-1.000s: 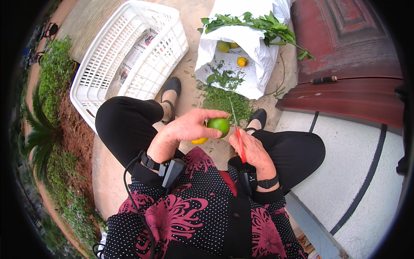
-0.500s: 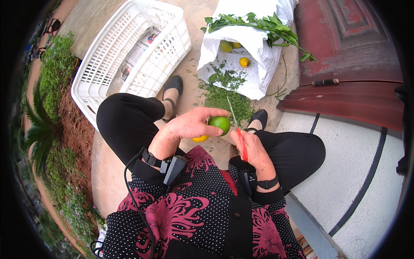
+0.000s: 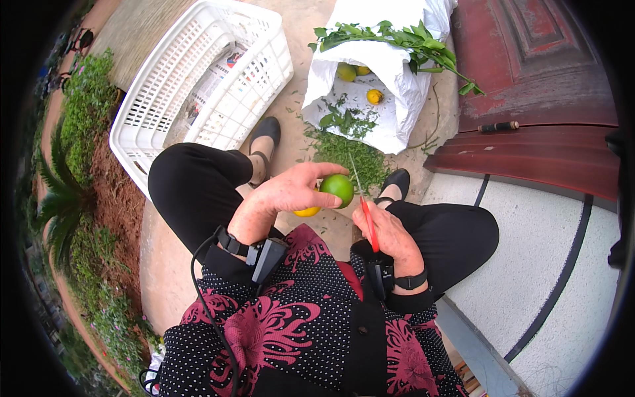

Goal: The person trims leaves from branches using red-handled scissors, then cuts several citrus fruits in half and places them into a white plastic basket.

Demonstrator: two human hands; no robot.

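My left hand [image 3: 286, 193] grips a round green fruit [image 3: 338, 188] and a yellow fruit [image 3: 307, 211] tucked under its fingers, above my knees. My right hand [image 3: 390, 233] is closed on red-handled scissors [image 3: 366, 213], whose thin blades point up beside the green fruit's right side. Whether the blades touch the fruit I cannot tell. I sit on a step with both feet on the ground.
A white plastic crate [image 3: 198, 86] lined with newspaper stands at the upper left. A white sack [image 3: 390, 79] holding yellow and green fruits and leafy twigs [image 3: 397, 36] lies ahead, with leaf clippings [image 3: 347, 149] before it. A dark red door [image 3: 536, 86] is at the right.
Both hands hold nearly the same pose; the green fruit and scissors have barely shifted.
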